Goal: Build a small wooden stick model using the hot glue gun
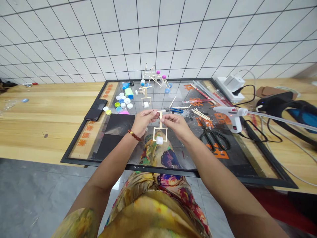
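Between my hands is a small frame of wooden sticks (pixel 160 123), with a square loop at its lower end and a white round piece (pixel 159 140) on the loop's near side. My left hand (pixel 144 121) pinches the short cross stick at its top. The fingers of my right hand (pixel 174 124) close on the upright stick below that. Just beyond stands a similar stick frame (pixel 146 98) with its own white piece. Blue-handled pliers (pixel 176 110) lie behind my right hand. Loose wooden sticks (pixel 201 114) are further right.
Bottle caps (pixel 123 100) and a phone (pixel 96 110) lie left. A hot glue gun (pixel 231 115), black scissors (pixel 215 138) and a power strip (pixel 229 89) are on the right. Stick models with pink balls (pixel 158 77) stand by the tiled wall.
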Demonstrator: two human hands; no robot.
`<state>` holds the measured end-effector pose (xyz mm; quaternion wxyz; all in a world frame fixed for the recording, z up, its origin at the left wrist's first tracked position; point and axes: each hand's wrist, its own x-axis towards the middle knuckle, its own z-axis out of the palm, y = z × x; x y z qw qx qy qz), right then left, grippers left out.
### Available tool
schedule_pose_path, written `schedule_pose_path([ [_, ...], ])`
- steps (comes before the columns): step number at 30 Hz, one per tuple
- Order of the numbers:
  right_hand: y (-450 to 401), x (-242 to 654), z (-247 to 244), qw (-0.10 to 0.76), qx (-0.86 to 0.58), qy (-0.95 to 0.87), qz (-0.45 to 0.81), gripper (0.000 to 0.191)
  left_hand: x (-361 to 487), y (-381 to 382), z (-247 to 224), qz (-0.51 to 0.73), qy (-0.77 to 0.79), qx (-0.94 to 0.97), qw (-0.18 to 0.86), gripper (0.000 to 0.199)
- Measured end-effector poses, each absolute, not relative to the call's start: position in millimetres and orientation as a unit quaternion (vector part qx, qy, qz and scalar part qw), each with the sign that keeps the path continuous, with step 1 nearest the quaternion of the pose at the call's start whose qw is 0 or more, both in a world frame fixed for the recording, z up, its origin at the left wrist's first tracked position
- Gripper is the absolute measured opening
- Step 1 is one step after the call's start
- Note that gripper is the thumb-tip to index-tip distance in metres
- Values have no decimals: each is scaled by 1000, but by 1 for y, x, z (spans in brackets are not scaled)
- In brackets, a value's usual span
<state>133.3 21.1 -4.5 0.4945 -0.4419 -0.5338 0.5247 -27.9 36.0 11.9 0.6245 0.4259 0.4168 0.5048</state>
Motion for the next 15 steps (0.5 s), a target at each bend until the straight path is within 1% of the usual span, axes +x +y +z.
schedule_pose_path([
  [8,24,133,-10,504,-445,-546,500,34,-27,34,12,488,416,435,632,30],
  [15,23,133,-10,513,-448,-542,491,31,-25,35,10,486,406,425,647,31],
])
